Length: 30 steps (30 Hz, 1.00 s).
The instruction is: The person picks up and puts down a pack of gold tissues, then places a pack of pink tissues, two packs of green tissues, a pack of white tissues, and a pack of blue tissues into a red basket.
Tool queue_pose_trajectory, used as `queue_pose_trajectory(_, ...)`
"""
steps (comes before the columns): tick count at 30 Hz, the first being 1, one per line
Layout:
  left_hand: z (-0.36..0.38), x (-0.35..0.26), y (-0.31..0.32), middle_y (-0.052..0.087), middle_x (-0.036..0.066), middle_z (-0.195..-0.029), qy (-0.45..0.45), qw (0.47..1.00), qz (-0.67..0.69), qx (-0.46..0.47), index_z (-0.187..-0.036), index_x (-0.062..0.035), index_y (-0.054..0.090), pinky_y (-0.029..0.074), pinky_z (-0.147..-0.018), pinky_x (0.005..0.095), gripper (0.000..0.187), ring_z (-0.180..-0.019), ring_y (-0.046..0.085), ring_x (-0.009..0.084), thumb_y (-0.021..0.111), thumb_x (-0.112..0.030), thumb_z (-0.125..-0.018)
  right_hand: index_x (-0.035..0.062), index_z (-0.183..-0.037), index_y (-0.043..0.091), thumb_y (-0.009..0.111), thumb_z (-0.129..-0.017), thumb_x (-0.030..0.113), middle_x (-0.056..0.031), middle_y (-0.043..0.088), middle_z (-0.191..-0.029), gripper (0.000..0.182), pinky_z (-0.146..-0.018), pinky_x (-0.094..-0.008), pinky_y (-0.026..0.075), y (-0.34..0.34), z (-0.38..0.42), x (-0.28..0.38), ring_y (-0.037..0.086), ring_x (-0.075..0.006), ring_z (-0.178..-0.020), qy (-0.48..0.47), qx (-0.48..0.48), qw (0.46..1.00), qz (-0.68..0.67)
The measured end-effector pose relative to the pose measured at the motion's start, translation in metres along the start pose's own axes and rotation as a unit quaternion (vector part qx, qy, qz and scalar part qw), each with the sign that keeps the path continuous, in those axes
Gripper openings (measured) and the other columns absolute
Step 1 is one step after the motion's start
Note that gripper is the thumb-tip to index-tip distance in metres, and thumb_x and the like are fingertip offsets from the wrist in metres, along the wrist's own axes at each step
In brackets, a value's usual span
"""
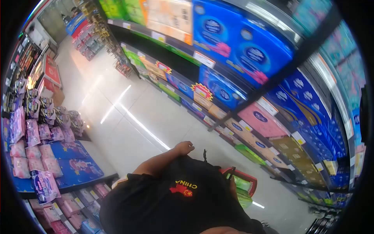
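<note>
My left hand (pixel 184 148) is in front of my black shirt, its fingers curled in, and whatever they may hold is too small to make out. Low at the right side of my body, my right hand (pixel 233 185) is at the dark handle of a red basket (pixel 254 186), mostly hidden by the shirt. Green packages (pixel 244 184) lie inside the basket. Nothing on the shelves is touched by either hand.
Shelves on the right hold blue tissue packs (pixel 255 56), pink packs (pixel 261 121) and price tags. To the left stands a display of pink and purple packages (pixel 43 187). A pale glossy floor (pixel 128 113) runs between them. A person (pixel 74 11) is far back.
</note>
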<state>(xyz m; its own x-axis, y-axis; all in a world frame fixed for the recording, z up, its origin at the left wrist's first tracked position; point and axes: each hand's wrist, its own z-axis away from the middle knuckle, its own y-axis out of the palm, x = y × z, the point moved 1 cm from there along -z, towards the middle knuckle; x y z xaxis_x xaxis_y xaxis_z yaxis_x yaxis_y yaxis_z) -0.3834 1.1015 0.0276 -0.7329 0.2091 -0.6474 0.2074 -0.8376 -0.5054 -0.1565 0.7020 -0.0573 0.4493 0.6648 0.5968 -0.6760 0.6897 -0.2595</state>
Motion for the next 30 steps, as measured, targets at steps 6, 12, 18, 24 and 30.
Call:
queue_pose_trajectory(6,0.052,0.126,-0.084,0.066,0.024,-0.115,-0.11,0.99,0.009,-0.083,-0.108,0.0005,0.069,0.048,-0.097,0.0462,0.049,-0.11,0.061,0.041,0.055,-0.042,-0.087,0.0015,-0.102,0.069,0.042,-0.095,0.057,-0.0166,0.068,-0.096,0.062,-0.084,-0.0421,0.047,0.061,-0.004,0.009,0.063,-0.0292,-0.088,0.028,0.012,0.998,0.048)
queue_pose_trajectory(12,0.118,0.256,-0.113,0.066,0.025,-0.115,-0.264,0.946,0.037,-0.184,-0.106,0.001,0.07,0.047,-0.098,0.0467,0.049,-0.113,0.06,0.0411,0.055,-0.041,-0.086,0.0024,-0.099,0.068,0.043,-0.096,0.053,-0.0149,0.067,-0.093,0.057,-0.082,-0.0413,0.048,0.105,0.012,0.071,0.063,-0.0278,-0.085,0.033,0.052,0.995,0.072)
queue_pose_trajectory(18,0.14,0.265,-0.086,0.066,0.025,-0.115,-0.314,0.919,0.196,-0.136,-0.108,0.0016,0.069,0.047,-0.098,0.0454,0.052,-0.111,0.061,0.0399,0.055,-0.045,-0.089,0.0033,-0.096,0.067,0.044,-0.097,0.049,-0.0132,0.066,-0.089,0.052,-0.079,-0.0404,0.049,0.157,-0.016,0.114,0.062,-0.0263,-0.082,0.035,0.082,0.992,0.092)
queue_pose_trajectory(24,0.135,0.245,-0.09,0.068,0.022,-0.111,-0.177,0.969,0.14,-0.103,-0.109,0.0005,0.07,0.048,-0.096,0.0439,0.053,-0.107,0.063,0.038,0.055,-0.046,-0.089,0.0042,-0.093,0.067,0.045,-0.098,0.045,-0.0115,0.066,-0.086,0.047,-0.077,-0.0396,0.05,0.204,-0.045,0.141,0.062,-0.0249,-0.08,0.043,0.103,0.991,0.067)
queue_pose_trajectory(30,0.116,0.271,-0.17,0.067,0.021,-0.116,-0.276,0.934,0.181,-0.135,-0.114,-0.0024,0.069,0.047,-0.099,0.0425,0.052,-0.113,0.061,0.0367,0.058,-0.046,-0.088,0.0051,-0.09,0.066,0.046,-0.098,0.041,-0.0099,0.065,-0.083,0.042,-0.074,-0.0387,0.051,0.247,-0.078,0.166,0.061,-0.0235,-0.077,0.043,0.125,0.991,-0.001)
